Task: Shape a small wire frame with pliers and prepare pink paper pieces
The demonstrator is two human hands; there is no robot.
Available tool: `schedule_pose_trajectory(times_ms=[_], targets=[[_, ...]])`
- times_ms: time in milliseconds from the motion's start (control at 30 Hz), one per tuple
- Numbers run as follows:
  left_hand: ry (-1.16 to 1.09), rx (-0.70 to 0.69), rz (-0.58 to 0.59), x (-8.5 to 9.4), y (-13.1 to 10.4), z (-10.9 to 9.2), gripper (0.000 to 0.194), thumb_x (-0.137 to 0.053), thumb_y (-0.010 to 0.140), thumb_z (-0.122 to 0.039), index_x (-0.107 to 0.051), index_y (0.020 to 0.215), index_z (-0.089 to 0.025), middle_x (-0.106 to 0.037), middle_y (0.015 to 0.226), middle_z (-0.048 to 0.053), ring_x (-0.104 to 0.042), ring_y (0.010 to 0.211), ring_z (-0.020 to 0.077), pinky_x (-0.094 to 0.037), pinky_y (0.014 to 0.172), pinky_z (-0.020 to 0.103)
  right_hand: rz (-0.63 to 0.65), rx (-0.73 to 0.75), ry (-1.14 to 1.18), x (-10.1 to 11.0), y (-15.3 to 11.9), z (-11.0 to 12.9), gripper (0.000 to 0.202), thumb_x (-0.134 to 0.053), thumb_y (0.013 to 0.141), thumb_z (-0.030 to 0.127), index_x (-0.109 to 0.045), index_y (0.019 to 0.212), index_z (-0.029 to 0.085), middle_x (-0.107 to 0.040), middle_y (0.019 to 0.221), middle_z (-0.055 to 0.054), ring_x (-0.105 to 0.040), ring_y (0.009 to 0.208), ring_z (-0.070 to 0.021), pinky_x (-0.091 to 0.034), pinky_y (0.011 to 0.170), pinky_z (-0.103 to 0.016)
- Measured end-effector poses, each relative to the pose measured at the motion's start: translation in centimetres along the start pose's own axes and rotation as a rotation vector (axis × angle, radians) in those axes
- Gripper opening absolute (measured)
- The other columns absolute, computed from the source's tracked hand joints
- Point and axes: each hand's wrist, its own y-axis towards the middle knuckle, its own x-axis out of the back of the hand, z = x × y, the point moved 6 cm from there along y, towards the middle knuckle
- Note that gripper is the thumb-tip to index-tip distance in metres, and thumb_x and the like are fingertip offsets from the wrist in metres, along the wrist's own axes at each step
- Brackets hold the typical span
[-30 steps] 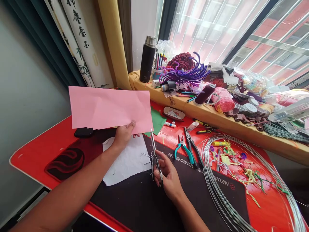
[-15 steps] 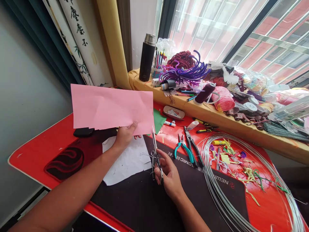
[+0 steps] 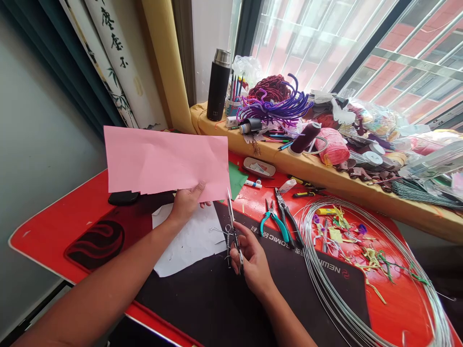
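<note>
A large sheet of pink paper (image 3: 162, 161) is raised above the desk, pinched at its lower edge by my left hand (image 3: 186, 205), thumb on the near face. My right hand (image 3: 253, 262) grips a pair of silver scissors (image 3: 232, 221) by the handles. The blades point up, their tips at the paper's lower right corner. Beneath my left hand a white sheet (image 3: 184, 250) lies on the black mat (image 3: 202, 308). A second small metal tool (image 3: 227, 233) lies just left of the scissors, partly hidden by them.
Teal pliers (image 3: 275, 221) and black pliers (image 3: 288, 217) lie right of my right hand. Farther right, a large wire coil (image 3: 313, 260) surrounds coloured scraps. Green paper (image 3: 237, 180) and a tin (image 3: 259, 166) lie behind. The sill (image 3: 206, 125) bears a black bottle (image 3: 218, 86), yarn and spools.
The view has shifted slightly, so everything sits a few pixels farther left. Both hands, the pink paper and the scissors keep nearly the same positions relative to each other.
</note>
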Motion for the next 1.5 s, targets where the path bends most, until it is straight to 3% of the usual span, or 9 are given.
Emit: schedule_pose_trajectory(times_ms=[1500], targets=[[-0.001, -0.011, 0.009, -0.07, 0.10, 0.31, 0.044, -0.065, 0.092, -0.052, -0.067, 0.063, -0.018, -0.067, 0.051, 0.005, -0.054, 0.039, 0.0161, -0.046, 0.044, 0.029, 0.004, 0.003, 0.001, 0.02, -0.04, -0.10, 0.063, -0.076, 0.089, 0.047, -0.052, 0.144, 0.029, -0.042, 0.077, 0.006, -0.044, 0.050, -0.0069, -0.036, 0.041, -0.020]])
